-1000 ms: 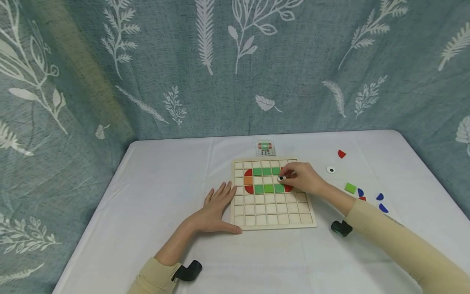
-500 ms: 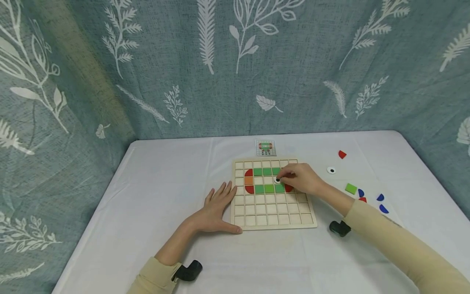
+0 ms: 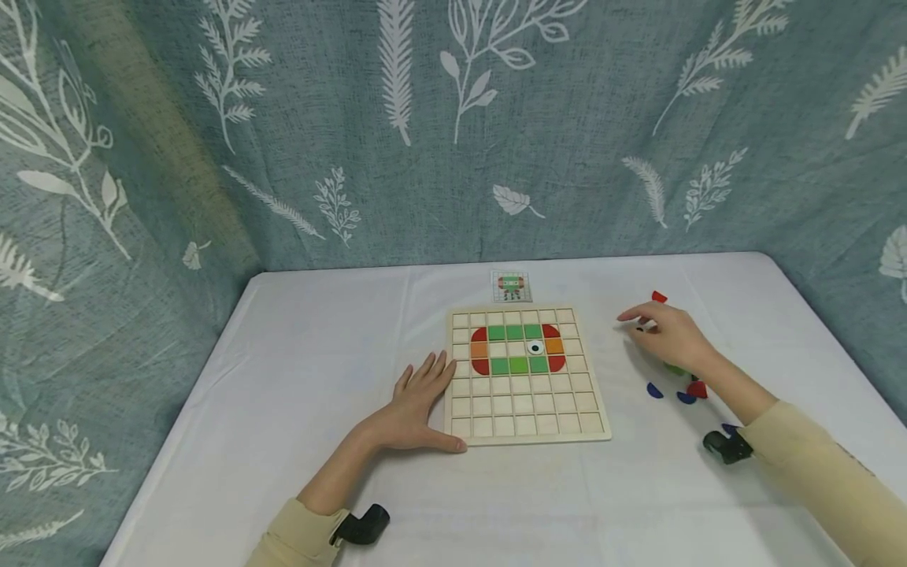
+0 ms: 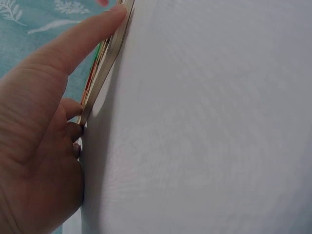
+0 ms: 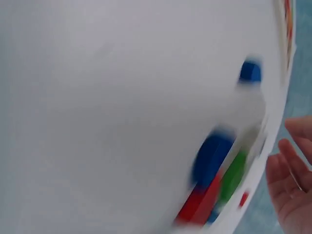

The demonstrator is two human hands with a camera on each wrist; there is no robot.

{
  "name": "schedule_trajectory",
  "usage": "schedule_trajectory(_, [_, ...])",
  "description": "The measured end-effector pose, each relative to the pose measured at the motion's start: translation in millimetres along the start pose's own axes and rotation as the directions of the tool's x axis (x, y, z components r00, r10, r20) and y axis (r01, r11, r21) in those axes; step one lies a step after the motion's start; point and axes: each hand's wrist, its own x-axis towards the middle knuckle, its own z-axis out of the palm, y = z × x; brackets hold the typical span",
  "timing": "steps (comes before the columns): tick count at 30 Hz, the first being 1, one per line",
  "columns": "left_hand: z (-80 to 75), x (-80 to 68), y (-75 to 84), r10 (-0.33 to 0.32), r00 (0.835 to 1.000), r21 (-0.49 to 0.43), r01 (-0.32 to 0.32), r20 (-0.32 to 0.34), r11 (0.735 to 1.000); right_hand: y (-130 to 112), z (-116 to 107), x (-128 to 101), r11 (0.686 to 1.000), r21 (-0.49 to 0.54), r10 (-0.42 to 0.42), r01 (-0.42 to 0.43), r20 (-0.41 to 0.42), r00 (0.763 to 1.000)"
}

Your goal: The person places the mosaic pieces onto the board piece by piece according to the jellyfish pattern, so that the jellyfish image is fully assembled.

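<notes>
The left hand point(image 3: 418, 398) lies flat, fingers straight, against the left edge of the wooden grid board point(image 3: 527, 425) on the desk point(image 3: 319, 354). The right hand point(image 3: 669, 335), right of the board, hovers over loose pieces, hiding a second eye piece; whether its grip holds anything cannot be told. The placed eye tile point(image 3: 535, 347) sits inside the board's coloured ring. The right wrist view is blurred.

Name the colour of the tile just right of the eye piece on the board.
Orange. The tile sits beside the eye piece on the wooden board; the head view shows it best.
</notes>
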Motion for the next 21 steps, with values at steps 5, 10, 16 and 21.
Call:
schedule_trajectory(5, [0.6, 0.6, 0.3, -0.007, 1.0, -0.012, 0.007, 0.001, 1.0, 23, -9, -9, 0.999, -0.039, 0.023, -0.021, 0.059, 0.998])
schedule_trajectory(10, [0.7, 0.7, -0.6, 0.003, 1.0, -0.003, -0.003, -0.005, 1.0, 30, -5, -7, 0.998, -0.059, 0.006, -0.004, 0.034, 0.999])
schedule_trajectory(16, [0.6, 0.5, -0.4, 0.009, 1.0, 0.001, -0.009, -0.006, 1.0, 27, 0, -2, 0.999, -0.048, -0.006, 0.006, 0.009, 1.0])
schedule_trajectory(21, [0.7, 0.8, -1.1, 0.009, 1.0, 0.007, -0.009, -0.007, 1.0, 25, 3, 0, 0.999, -0.039, 0.003, -0.003, -0.001, 1.0])
